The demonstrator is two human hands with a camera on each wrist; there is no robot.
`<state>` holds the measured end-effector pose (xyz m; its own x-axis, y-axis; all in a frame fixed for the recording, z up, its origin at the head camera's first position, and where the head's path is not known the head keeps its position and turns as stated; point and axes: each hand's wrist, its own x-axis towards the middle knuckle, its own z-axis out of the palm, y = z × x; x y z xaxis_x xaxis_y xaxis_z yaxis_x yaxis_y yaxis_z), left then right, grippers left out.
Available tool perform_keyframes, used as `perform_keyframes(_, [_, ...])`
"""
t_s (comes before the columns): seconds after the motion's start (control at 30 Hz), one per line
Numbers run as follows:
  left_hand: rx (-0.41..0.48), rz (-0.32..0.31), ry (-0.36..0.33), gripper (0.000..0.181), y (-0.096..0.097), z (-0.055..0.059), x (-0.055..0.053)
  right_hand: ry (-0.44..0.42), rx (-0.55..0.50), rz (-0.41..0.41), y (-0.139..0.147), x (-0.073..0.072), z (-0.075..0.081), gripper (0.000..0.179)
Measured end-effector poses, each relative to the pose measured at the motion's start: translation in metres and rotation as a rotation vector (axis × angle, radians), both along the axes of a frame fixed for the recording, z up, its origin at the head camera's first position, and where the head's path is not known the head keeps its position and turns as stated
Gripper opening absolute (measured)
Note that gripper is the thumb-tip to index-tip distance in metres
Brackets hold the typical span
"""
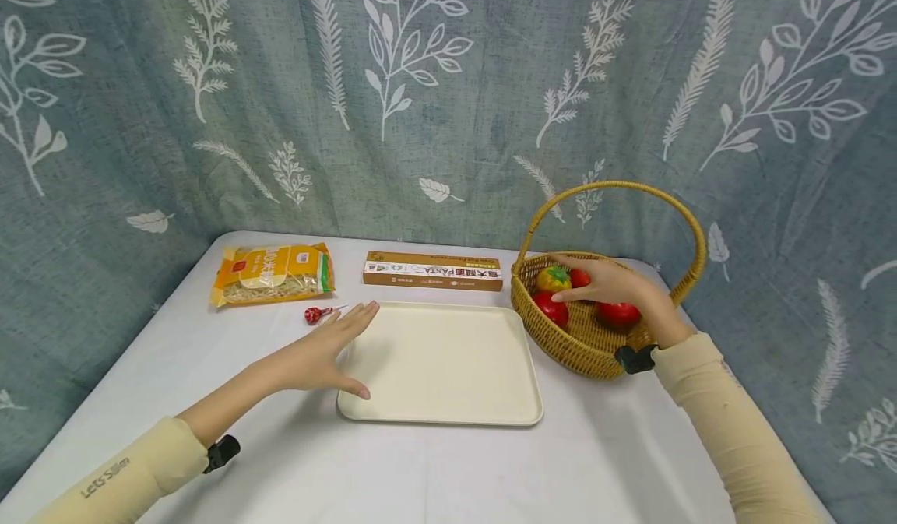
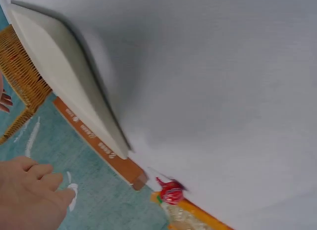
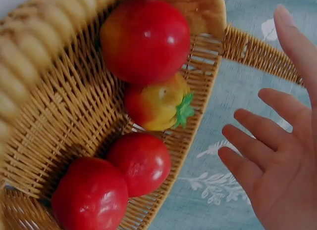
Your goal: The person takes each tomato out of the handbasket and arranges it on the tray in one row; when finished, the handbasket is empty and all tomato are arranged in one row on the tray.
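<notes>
Currently, the right hand [image 1: 608, 283] is spread wide above the wicker basket [image 1: 587, 331] with red fruits [image 1: 550, 313]; the left hand [image 1: 317, 356], also wide, is near the cream tray [image 1: 448, 364].

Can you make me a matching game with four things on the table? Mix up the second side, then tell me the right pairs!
1. Tray
2. Box
3. Basket
4. Lollipop

A. Red fruit inside
B. Small, with a red top, near the bag
C. Flat and cream
D. Long, with brown on it

Right pairs: 1-C, 2-D, 3-A, 4-B
</notes>
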<state>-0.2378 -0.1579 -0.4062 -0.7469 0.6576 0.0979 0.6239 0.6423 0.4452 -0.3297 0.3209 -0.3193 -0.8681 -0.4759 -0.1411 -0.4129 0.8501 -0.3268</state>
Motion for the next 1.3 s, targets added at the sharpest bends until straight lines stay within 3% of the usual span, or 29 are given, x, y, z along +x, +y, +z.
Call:
perform_keyframes(0.13, [0.072, 0.034, -0.141, 0.123, -0.012, -0.006, 0.001, -0.032, -0.014, -0.013, 0.004, -0.008, 0.003, 0.088])
perform_keyframes(0.3, [0.133, 0.062, -0.199, 0.118, -0.022, -0.011, 0.0, -0.091, -0.095, -0.011, 0.01, -0.017, 0.006, 0.078])
perform_keyframes(0.4, [0.14, 0.116, -0.234, 0.113, -0.025, -0.015, -0.003, -0.133, -0.161, -0.014, 0.013, -0.021, 0.006, 0.075])
perform_keyframes(0.63, [0.281, 0.194, -0.446, 0.095, -0.026, -0.027, -0.015, -0.197, -0.216, -0.071, 0.02, -0.03, -0.002, 0.073])
perform_keyframes(0.73, [0.328, 0.221, -0.5, 0.092, -0.026, -0.031, -0.018, -0.217, -0.222, -0.1, 0.021, -0.034, -0.005, 0.071])
perform_keyframes(0.93, [0.358, 0.248, -0.529, 0.088, -0.025, -0.037, -0.024, -0.237, -0.232, -0.089, 0.02, -0.041, -0.009, 0.064])
perform_keyframes(1.3, [0.283, 0.158, -0.458, 0.09, -0.03, -0.04, -0.025, -0.229, -0.206, -0.102, 0.017, -0.054, -0.018, 0.059])
